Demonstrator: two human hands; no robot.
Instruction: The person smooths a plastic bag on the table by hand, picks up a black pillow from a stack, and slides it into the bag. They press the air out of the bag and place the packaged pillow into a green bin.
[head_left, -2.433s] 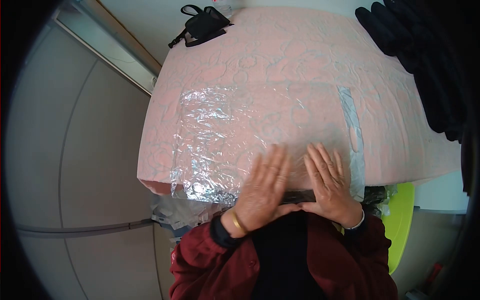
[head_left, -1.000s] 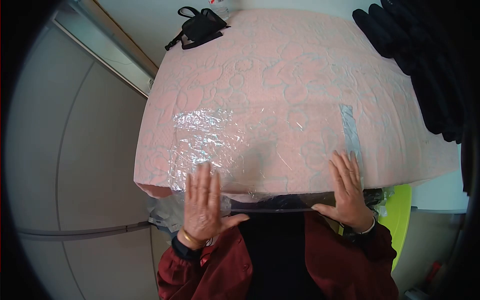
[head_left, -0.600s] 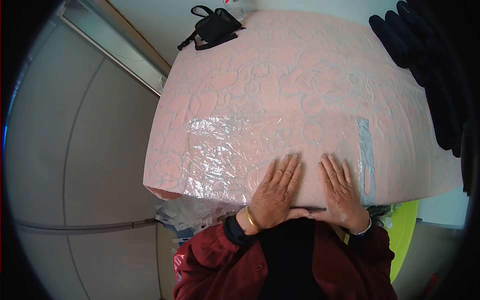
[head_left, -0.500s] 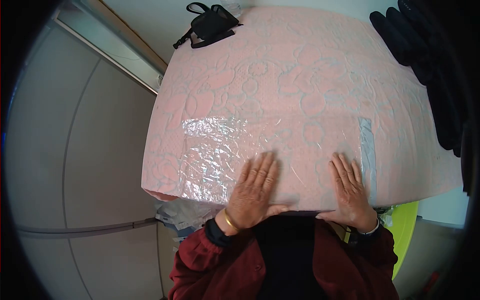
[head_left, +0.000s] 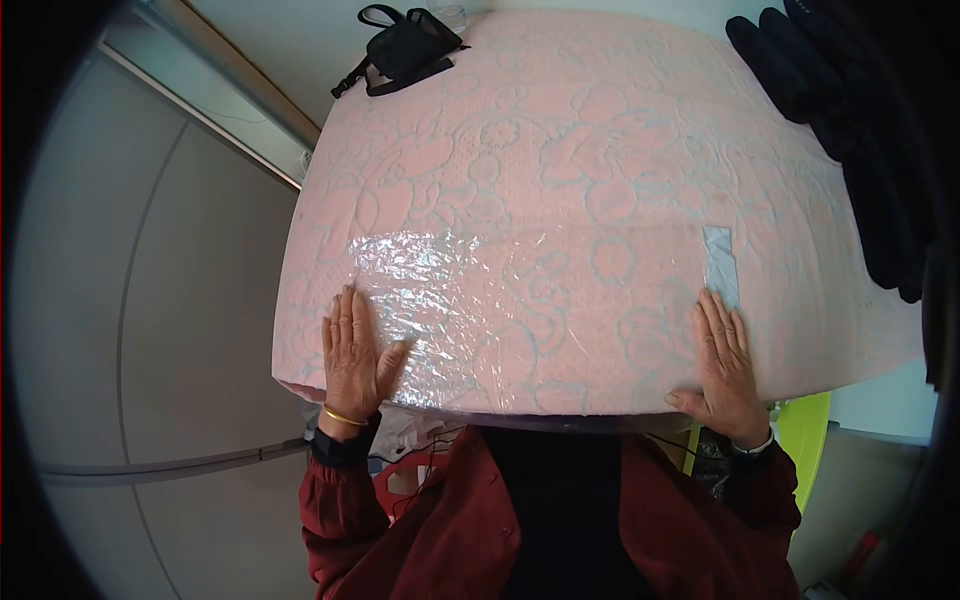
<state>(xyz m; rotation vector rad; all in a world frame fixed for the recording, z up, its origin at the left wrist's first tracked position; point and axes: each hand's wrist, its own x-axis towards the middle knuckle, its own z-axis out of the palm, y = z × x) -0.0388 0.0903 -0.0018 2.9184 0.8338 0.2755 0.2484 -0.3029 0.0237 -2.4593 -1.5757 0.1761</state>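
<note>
A clear plastic bag (head_left: 450, 320), shiny and crinkled on its left half, lies flat on a pink patterned cloth (head_left: 600, 110). My left hand (head_left: 350, 350) rests flat at the bag's left edge, fingers stretched and thumb spread over the plastic. At the other end, my right hand (head_left: 725, 365) lies flat with fingers extended, their tips touching a pale silvery strip (head_left: 720, 262) along the bag's right side. The lower part of that strip is hidden by the hand. Neither hand grips anything.
A black strapped pouch (head_left: 408, 48) sits at the back left of the cloth. Dark padded fabric (head_left: 860, 170) lies along the right. Grey cabinet panels (head_left: 180, 320) stand at left. Below the front edge are a lime-green surface (head_left: 803, 440) and a red object (head_left: 405, 480).
My left hand has slid left from the middle of the plastic to its left edge. My right hand has shifted slightly right, onto the silvery strip. The camera view has shifted a little.
</note>
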